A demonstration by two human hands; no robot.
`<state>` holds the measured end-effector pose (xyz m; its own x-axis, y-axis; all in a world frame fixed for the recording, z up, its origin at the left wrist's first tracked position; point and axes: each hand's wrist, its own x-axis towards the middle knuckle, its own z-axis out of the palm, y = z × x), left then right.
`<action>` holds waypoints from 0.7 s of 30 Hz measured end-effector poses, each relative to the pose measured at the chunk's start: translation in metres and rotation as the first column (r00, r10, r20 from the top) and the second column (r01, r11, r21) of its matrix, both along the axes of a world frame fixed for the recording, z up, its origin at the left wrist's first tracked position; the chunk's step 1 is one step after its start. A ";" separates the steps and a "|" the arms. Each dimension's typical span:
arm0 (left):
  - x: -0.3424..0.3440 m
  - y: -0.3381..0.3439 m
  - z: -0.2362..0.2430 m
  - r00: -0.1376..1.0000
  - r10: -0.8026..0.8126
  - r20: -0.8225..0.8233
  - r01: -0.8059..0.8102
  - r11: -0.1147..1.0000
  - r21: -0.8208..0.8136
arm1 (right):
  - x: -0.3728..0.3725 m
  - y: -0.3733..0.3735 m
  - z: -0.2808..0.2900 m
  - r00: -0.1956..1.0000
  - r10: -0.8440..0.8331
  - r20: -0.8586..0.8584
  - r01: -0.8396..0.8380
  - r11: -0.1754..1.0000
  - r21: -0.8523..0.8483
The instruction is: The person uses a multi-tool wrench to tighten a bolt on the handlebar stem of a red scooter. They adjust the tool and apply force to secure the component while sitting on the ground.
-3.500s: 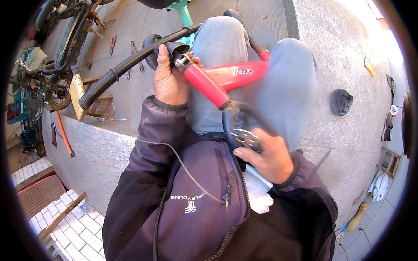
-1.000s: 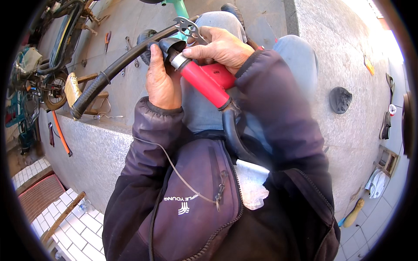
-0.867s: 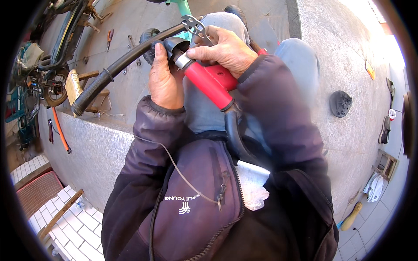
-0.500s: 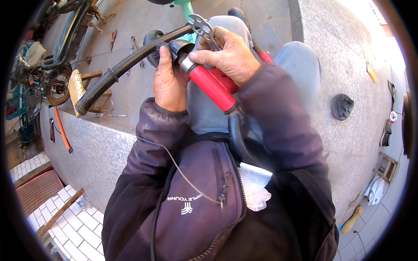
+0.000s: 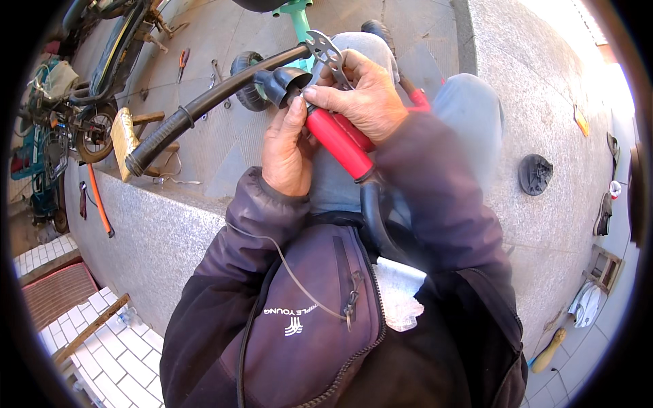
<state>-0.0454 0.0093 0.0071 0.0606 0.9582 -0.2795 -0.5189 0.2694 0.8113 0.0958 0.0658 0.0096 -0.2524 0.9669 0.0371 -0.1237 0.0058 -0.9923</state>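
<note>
A small red bike frame's head tube (image 5: pixel 342 145) slants across my lap, its upper end between my hands. My right hand (image 5: pixel 373 95) is closed around a flat silver multi-hole spanner (image 5: pixel 326 53), with its thumb at the tube's upper end. My left hand (image 5: pixel 289 153) grips that same end from the left, thumb pressed near the joint; its other fingers are partly hidden behind the tube. Just above sits a black stem cover (image 5: pixel 277 85), beside the black handlebar (image 5: pixel 211 98). From the tube's lower end curves a black fork (image 5: pixel 375 216).
Pliers (image 5: pixel 183 64) and a wrench (image 5: pixel 216 70) lie on the floor at upper left. A small wooden stool (image 5: pixel 124 143) stands under the handlebar's end. Green ride-on parts (image 5: pixel 296 20) are ahead. A black round object (image 5: pixel 535 174) lies at right, a motorbike (image 5: pixel 95 129) far left.
My left hand has shifted right, from the black stem cover to the tube's upper end. The silver ring seen there before is now mostly covered. The bike frame and spanner have moved slightly right.
</note>
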 end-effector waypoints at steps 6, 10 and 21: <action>-0.013 0.007 -0.012 1.000 0.018 0.012 -0.019 1.000 0.014 | 0.002 0.000 0.002 0.999 -0.012 -0.040 0.012 1.000 -0.001; -0.014 0.005 -0.007 1.000 0.013 -0.013 -0.013 1.000 0.006 | 0.021 0.001 0.011 0.986 -0.158 -0.055 0.152 0.982 -0.109; -0.015 0.004 0.004 0.995 -0.032 0.093 0.034 0.999 -0.025 | 0.033 -0.026 0.001 0.941 -0.196 0.276 0.202 0.979 0.007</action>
